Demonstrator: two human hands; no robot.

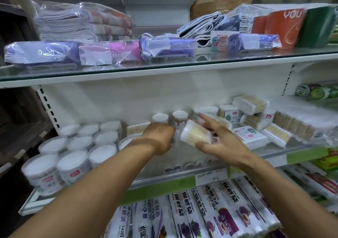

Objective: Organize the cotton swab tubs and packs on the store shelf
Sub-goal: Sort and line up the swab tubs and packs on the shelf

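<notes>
Several round white-lidded cotton swab tubs (76, 151) stand packed on the left of the middle glass shelf (274, 155). Two slim tubs (180, 117) stand upright near the back wall. My right hand (217, 142) holds a clear tub of wooden-stick swabs (196, 133) tilted on its side, with the index finger stretched out. Just left of it, my left hand (160, 137) grips another small tub (160, 117), mostly hidden behind the knuckles. Flat and boxed swab packs (250, 133) lie jumbled on the right of the shelf.
The glass shelf above carries bagged towels (82, 23) and wrapped packs (108, 52). Below, boxes of plastic wrap (210, 214) fill the bottom shelf. Green rolls (318, 91) lie at the far right. A dark wooden unit stands to the left.
</notes>
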